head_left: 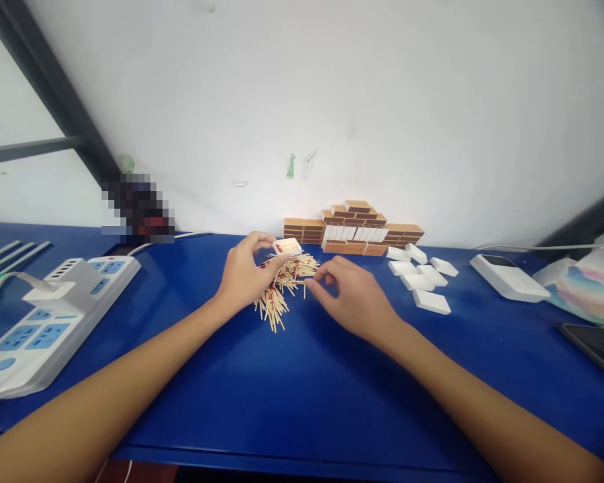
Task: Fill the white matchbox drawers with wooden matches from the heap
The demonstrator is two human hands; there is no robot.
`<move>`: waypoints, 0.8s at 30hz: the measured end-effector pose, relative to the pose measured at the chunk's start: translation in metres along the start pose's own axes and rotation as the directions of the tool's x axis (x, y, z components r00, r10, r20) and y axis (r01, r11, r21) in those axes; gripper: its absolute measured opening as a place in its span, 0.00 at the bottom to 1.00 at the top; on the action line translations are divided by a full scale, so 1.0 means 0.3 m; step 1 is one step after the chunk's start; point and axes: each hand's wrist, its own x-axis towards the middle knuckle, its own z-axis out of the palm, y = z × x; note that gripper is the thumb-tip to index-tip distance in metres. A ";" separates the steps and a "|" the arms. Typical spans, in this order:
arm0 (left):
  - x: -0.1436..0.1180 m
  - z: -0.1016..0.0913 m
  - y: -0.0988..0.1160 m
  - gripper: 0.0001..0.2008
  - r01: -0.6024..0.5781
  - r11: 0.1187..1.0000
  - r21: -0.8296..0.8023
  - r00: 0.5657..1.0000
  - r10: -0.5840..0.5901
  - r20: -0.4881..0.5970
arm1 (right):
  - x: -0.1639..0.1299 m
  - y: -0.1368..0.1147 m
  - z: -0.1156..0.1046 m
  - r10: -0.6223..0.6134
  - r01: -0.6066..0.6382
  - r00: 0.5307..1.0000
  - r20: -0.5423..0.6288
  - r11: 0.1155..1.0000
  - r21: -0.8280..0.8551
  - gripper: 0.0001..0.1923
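Holds a small white tray [296, 252] in the left hand [244, 268], with fingers narrowed firmly around its left end, thumb in front and the others behind. Carries in the tray a layer of matches, with red heads visible at the left end. Has the tray directly at the top of a loose pile of matches [270, 315], centrally placed toward the back edge of the blue bench [302, 389]; cannot judge whether clear of the pile or touching it.

Brings thumb and forefinger of the right hand [349, 295] nearly together at the pile's right side, with a single match [305, 290] just at the tips. Cannot be sure whether pinched or merely beside them.

Has behind the right hand, along the bench's back edge, a stepped stack of brown matchboxes [352, 217], with white pieces lined up in the middle. Shows seven plain white blocks [431, 302] scattered to the right of that hand, well in from the bench's front edge. Includes farther right a white device [508, 276] with a dark screen, a colourful packet [581, 285] and a dark phone [596, 349]; toward the left edge, a white power strip [108, 272] with a plugged-in adapter [55, 295].
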 end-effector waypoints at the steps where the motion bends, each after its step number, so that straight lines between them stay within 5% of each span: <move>1: 0.003 -0.001 -0.006 0.14 0.007 1.000 0.008 1.000 -0.007 -0.006 | 0.005 -0.005 0.017 0.064 -0.063 0.997 0.036 0.998 -0.024 0.13; 8: 0.000 0.002 -0.013 0.15 -0.034 0.999 0.022 0.999 0.034 0.006 | 0.018 0.011 0.062 0.247 -0.210 0.946 0.210 0.960 -0.184 0.09; 18: 0.000 -0.001 -0.021 0.15 -0.086 0.996 0.016 0.996 0.086 0.039 | 0.030 0.041 0.061 -0.050 0.044 0.978 0.204 0.999 0.030 0.04; 24: 0.000 -0.001 -0.007 0.16 -0.094 0.996 0.008 0.995 0.093 0.046 | 0.027 0.042 0.082 -0.021 0.019 0.983 0.183 1.000 0.010 0.06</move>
